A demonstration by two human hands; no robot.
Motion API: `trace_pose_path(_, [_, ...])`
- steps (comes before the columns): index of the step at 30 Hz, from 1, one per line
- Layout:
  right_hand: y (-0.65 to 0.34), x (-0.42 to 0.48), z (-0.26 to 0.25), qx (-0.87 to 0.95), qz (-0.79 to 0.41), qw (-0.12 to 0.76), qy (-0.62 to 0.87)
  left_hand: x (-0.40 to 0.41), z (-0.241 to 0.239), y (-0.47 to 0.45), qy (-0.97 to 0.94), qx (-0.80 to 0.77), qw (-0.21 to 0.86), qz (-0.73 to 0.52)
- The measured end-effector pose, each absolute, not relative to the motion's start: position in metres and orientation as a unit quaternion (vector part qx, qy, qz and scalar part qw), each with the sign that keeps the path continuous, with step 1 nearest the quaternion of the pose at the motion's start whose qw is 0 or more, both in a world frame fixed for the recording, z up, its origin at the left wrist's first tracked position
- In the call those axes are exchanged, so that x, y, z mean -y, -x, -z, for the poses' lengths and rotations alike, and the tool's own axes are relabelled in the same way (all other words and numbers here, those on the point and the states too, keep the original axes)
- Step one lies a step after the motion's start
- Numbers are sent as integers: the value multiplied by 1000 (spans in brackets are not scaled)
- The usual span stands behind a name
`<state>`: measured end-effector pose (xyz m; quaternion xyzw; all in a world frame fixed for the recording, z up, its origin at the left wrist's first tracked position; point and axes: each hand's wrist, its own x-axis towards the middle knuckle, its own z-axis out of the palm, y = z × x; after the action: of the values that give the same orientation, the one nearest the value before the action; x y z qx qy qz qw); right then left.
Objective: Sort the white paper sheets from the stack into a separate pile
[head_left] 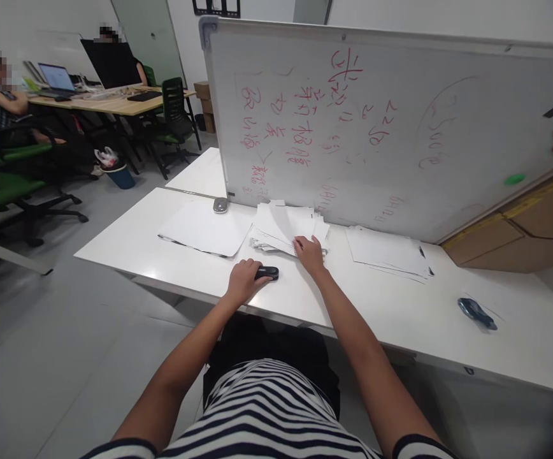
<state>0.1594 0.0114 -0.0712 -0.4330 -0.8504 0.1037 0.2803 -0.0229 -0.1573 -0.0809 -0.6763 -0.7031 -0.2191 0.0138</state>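
- My left hand (244, 280) grips the small black stapler (267, 273), I think, near the white table's (376, 299) edge.
- My right hand (309, 253) presses flat, empty, on the loose white paper pile (283, 226); sheets could slide askew.

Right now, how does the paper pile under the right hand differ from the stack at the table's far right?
The middle pile is fanned, its sheets askew; the right stack lies flat and fairly square. The right hand rests open on the middle pile; nothing touches the right stack. The left hand grips a black device beside the middle pile, far from the right stack. Both are white sheets on the white table.
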Motion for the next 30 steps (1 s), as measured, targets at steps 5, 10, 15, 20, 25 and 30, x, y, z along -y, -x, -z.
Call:
trace_pose_path(5, [-179,12,54,814,-48,396,422,164,63,20,683,682,5,261])
trace_pose_path(10, [-229,47,56,697,45,519,493,119,26,6,722,651,-22,234])
trace_pose_path(15, [-270,73,60,600,115,541,578,35,22,-22,807,578,-13,118])
trace_pose_path(20, [-295,91,55,640,151,496,567,15,35,-33,818,568,-20,88])
trace_pose_path(25, [-305,94,58,649,115,469,588,17,32,-24,806,584,-27,96])
trace_pose_path(30, [-299,95,63,664,83,465,580,5,25,-20,802,589,-1,99])
